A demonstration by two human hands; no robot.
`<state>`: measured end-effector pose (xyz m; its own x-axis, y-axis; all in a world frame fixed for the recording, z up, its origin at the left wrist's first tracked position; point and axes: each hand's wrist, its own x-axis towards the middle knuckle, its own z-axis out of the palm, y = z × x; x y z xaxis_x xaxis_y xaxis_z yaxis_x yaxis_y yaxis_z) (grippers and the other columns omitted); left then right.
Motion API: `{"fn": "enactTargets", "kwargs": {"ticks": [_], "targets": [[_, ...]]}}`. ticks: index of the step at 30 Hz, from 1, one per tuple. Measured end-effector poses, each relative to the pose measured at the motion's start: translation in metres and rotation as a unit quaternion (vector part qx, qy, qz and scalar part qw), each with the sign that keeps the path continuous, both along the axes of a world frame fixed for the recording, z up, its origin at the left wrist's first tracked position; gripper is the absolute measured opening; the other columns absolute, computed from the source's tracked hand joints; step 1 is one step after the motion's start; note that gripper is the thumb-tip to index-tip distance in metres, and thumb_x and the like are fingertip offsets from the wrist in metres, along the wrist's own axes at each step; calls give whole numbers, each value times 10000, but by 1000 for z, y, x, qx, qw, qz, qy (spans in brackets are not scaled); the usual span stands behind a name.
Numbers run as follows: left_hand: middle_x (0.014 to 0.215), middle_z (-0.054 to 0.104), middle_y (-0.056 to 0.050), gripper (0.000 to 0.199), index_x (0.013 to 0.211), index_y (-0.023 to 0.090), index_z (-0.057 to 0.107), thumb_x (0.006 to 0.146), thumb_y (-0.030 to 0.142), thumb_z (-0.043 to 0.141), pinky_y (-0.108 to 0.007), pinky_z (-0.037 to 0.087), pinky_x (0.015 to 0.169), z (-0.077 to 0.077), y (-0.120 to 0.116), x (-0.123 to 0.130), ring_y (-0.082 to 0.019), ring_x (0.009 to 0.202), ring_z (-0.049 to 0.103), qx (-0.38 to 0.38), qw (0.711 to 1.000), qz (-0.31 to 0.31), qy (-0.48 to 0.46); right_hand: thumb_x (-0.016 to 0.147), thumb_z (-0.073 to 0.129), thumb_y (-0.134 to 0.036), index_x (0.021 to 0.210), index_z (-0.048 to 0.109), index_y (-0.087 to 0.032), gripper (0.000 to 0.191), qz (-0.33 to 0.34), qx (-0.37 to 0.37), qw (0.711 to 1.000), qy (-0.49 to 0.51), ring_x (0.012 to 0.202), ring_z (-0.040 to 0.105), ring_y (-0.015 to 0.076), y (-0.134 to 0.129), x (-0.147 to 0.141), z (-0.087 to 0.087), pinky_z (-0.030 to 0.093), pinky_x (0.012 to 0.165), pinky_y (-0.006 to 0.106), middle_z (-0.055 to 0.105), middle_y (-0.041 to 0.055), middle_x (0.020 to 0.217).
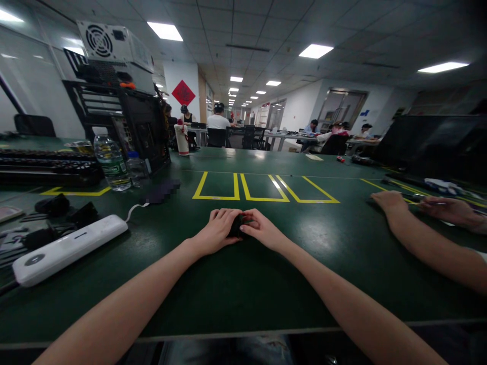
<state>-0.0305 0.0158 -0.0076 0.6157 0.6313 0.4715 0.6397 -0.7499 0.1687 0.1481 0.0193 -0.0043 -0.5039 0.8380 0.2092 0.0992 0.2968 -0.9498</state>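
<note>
Between my two hands is a small black rounded object [236, 226], mostly covered by fingers, so its exact kind does not show. My left hand [218, 229] wraps round its left side, low over the green table [243, 289]. From the right, my right hand [261, 228] grips the same object with thumb and fingertips. Just beyond the hands, yellow tape outlines [264, 199] mark the tabletop.
A white power strip [72, 248] lies at left beside black adapters [53, 205]. Behind them stand a water bottle [110, 162] and an open computer case [140, 126]. At right, another person's hands [391, 202] work with a thin tool. A cup [181, 139] stands farther back.
</note>
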Motion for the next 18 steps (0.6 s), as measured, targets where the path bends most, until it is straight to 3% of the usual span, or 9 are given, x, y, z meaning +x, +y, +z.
{"fn": "enactTargets", "kwargs": {"ticks": [5, 11, 18], "targets": [[1170, 422, -94, 573, 1191, 194, 258, 726, 336, 560, -420, 263, 905, 0, -1, 0, -243, 1076, 376, 0, 1000, 1, 6, 687, 587, -215, 912, 415, -204, 284, 36, 11, 999, -8, 905, 541, 139, -7, 2, 4, 438, 830, 339, 500, -5, 916], [1163, 427, -93, 573, 1187, 196, 267, 723, 361, 559, -417, 282, 887, 5, -2, 0, -249, 1064, 390, 4, 1000, 5, 20, 745, 521, -261, 885, 451, -190, 172, 9, 38, 999, -11, 819, 545, 115, -4, 2, 3, 458, 771, 308, 497, -7, 858], [1159, 428, -102, 572, 1188, 184, 267, 726, 366, 553, -424, 284, 877, 5, -2, 0, -260, 1053, 390, 13, 999, 16, 38, 708, 565, -239, 900, 436, -184, 238, 10, -9, 1000, 4, 912, 539, 147, -2, 2, 1, 435, 840, 352, 512, 17, 934]]}}
